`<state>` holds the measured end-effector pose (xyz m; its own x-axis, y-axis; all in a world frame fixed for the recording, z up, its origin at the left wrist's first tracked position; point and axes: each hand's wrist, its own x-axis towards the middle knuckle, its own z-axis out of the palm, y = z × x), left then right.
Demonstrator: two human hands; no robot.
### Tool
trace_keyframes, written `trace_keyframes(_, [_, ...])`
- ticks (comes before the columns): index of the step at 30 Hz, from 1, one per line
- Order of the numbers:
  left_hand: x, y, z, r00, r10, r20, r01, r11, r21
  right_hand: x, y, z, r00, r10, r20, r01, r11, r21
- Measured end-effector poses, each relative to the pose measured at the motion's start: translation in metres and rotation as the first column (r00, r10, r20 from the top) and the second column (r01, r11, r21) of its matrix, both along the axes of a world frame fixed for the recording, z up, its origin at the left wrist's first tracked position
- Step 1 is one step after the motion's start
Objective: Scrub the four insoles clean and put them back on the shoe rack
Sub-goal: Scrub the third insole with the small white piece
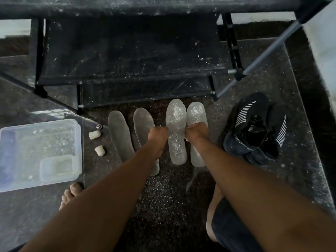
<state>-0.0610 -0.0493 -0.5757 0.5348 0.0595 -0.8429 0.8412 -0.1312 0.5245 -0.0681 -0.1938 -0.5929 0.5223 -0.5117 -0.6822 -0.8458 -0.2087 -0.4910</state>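
Note:
Four insoles lie side by side on the speckled floor in front of the black shoe rack. The two on the left are grey: the first grey insole and the second grey insole. On the right lie two pale insoles dusted with white specks: the third insole and the fourth insole. My left hand is curled at the third insole's left edge, over the second grey one. My right hand is curled at its right edge, covering the middle of the fourth. Both seem to grip the third insole's sides.
A clear plastic box holding a smaller tub sits at the left. Two small white caps and a metal bit lie beside it. A pair of black sneakers stands at the right. A grey pole slants past the rack. My bare foot is lower left.

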Motion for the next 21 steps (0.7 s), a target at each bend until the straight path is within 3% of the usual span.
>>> trace_keyframes(5, [0.004, -0.006, 0.006, 0.984, 0.168, -0.053, -0.172, 0.983, -0.064, 0.001, 0.008, 0.008, 0.984, -0.181, 0.005, 0.178, 0.973, 0.145])
trace_keyframes(12, [0.001, -0.002, 0.012, 0.994, 0.095, -0.046, -0.095, 0.995, -0.014, -0.008, 0.011, 0.027, 0.971, -0.238, -0.013, 0.231, 0.927, 0.294])
trace_keyframes(15, [-0.003, 0.006, 0.01, 0.999, 0.043, 0.025, -0.044, 0.998, 0.039, -0.013, 0.013, 0.038, 0.966, -0.257, -0.021, 0.251, 0.921, 0.299])
trace_keyframes(21, [-0.017, 0.022, 0.044, 0.998, -0.029, 0.055, 0.026, 0.998, 0.066, -0.024, 0.014, 0.075, 0.987, -0.16, -0.029, 0.161, 0.941, 0.298])
